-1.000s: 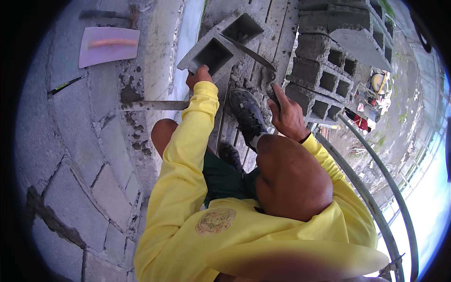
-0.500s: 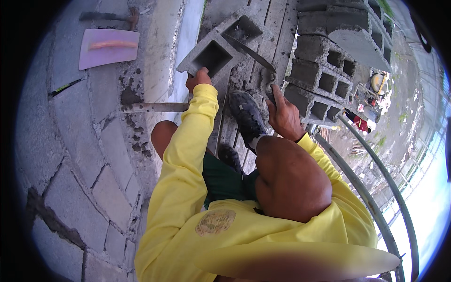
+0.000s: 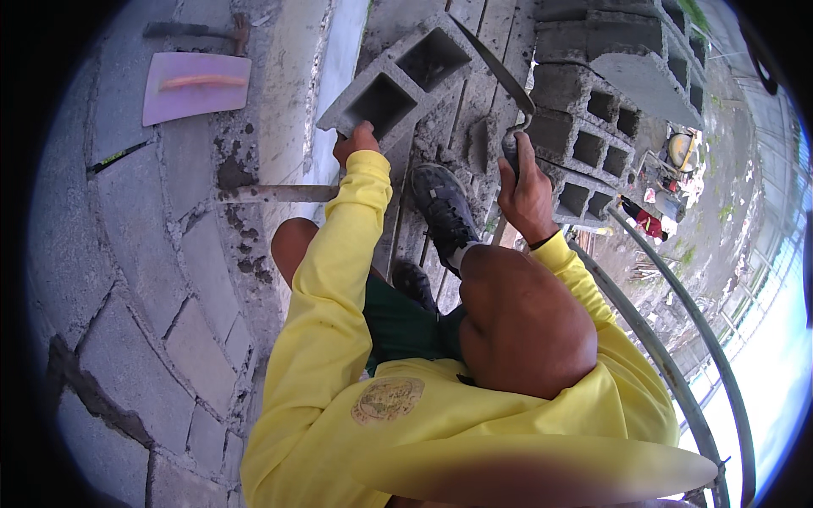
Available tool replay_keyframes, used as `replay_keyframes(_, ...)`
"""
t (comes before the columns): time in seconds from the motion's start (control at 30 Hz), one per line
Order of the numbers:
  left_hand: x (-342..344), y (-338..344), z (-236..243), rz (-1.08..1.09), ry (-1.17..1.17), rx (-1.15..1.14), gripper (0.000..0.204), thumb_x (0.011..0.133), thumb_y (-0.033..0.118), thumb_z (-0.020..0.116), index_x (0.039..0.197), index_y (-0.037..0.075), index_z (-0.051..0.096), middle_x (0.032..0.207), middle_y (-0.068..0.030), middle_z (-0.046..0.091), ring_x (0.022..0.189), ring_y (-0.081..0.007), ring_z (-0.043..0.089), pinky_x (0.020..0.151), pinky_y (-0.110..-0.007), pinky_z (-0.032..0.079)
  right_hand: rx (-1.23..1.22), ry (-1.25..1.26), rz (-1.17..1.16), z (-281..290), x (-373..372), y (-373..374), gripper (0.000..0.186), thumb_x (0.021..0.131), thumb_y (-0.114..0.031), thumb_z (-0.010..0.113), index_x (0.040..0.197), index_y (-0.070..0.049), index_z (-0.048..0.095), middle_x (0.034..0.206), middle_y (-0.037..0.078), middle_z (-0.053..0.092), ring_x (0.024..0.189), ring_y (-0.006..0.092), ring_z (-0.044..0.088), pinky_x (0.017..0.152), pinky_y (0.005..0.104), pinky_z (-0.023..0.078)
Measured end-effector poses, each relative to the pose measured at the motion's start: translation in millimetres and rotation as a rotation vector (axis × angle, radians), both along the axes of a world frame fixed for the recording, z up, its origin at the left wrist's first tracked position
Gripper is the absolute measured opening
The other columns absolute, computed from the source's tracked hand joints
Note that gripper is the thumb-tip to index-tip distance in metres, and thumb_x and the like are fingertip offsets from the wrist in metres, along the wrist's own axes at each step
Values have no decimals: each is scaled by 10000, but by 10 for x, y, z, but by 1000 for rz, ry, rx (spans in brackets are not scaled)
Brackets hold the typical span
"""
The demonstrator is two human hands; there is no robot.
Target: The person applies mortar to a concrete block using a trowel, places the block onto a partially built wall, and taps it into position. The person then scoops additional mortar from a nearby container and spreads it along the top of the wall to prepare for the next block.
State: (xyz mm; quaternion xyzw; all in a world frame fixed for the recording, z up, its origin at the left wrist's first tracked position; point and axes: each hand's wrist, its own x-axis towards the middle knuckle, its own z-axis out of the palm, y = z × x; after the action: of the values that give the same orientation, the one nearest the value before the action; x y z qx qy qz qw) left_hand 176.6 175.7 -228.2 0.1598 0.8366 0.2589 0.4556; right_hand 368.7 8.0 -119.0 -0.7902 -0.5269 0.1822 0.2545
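Observation:
My left hand [image 3: 356, 142] grips the near corner of a grey hollow concrete block [image 3: 398, 80], which rests tilted on the wooden planks [image 3: 487, 51] with its two cavities facing up. My right hand [image 3: 527, 184] is closed around the handle of a trowel [image 3: 498, 69]. The trowel's thin blade reaches up and left over the far end of the block. Both arms wear yellow sleeves. My dark shoe [image 3: 445, 207] stands on the planks between the hands.
A stack of hollow blocks [image 3: 593, 127] stands right of the trowel. The mortared block wall [image 3: 152, 254] fills the left, with a pink float [image 3: 195, 85] and hammer [image 3: 195, 32] on top. A steel bar [image 3: 279, 193] juts from the wall. A curved pipe rail [image 3: 677, 339] runs along the right.
My right hand has risen a little with the trowel, and the blade now stands higher over the block. My left hand stays on the block's corner.

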Motion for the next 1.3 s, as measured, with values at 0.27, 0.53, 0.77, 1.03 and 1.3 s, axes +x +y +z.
replay_keyframes(0.27,-37,0,-19,-50,-2,-54,639,702,183,776,1216,-155,601,1206,-315,678,1090,-432,679,987,-441,517,16,60,14,6,-17,29,528,967,-131,649,1440,13,465,922,314,689,819,488,688,681,490,549)
replay_keyframes(0.53,-101,-24,-298,-38,-25,30,729,692,188,784,1303,-141,562,1309,-309,636,1169,-426,649,1024,-444,501,-135,159,21,121,114,74,492,1002,-201,600,1421,28,479,1000,350,674,911,522,665,770,525,537)
replay_keyframes(0.77,-87,-35,-300,-28,-3,13,729,690,193,786,1293,-151,563,1318,-316,628,1169,-429,646,1025,-443,503,-242,285,74,166,285,150,494,1017,-244,587,1396,61,499,1175,368,637,1077,540,621,896,494,513)
replay_keyframes(1.03,-78,-22,-230,-47,-20,54,697,700,183,773,1275,-156,574,1280,-324,644,1147,-426,657,1015,-437,508,-391,456,56,312,438,151,513,1034,-325,565,1382,49,522,942,258,668,813,397,668,810,432,508)
replay_keyframes(1.3,-59,1,-113,-51,-5,-47,683,696,190,771,1257,-156,591,1244,-323,664,1114,-432,672,1001,-440,519,-346,528,22,420,483,163,500,1034,-322,571,1391,26,526,699,93,562,593,156,564,612,329,473)
